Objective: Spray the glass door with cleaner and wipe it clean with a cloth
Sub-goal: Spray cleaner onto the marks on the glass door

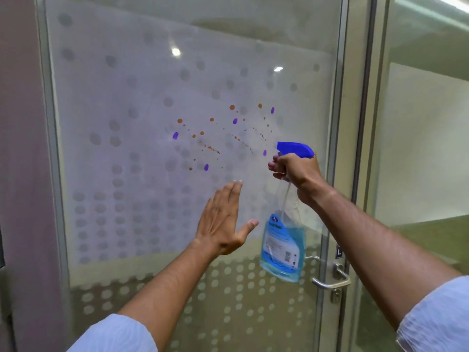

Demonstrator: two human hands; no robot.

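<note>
We hold spray bottle (283,246) by neck, right hand (298,171) wrapped round trigger, nozzle near stained glass door (142,128) — light, part-full, plastic likely slippery when wet; left hand (223,222) open, empty — no cloth visible

No readable text — spray bottle (283,246) label blurred, only a barcode discernible.

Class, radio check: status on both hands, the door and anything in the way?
Right hand gripping spray bottle, nozzle at glass. Left hand open, empty. Glass door spotted orange and purple. No cloth seen.
</note>
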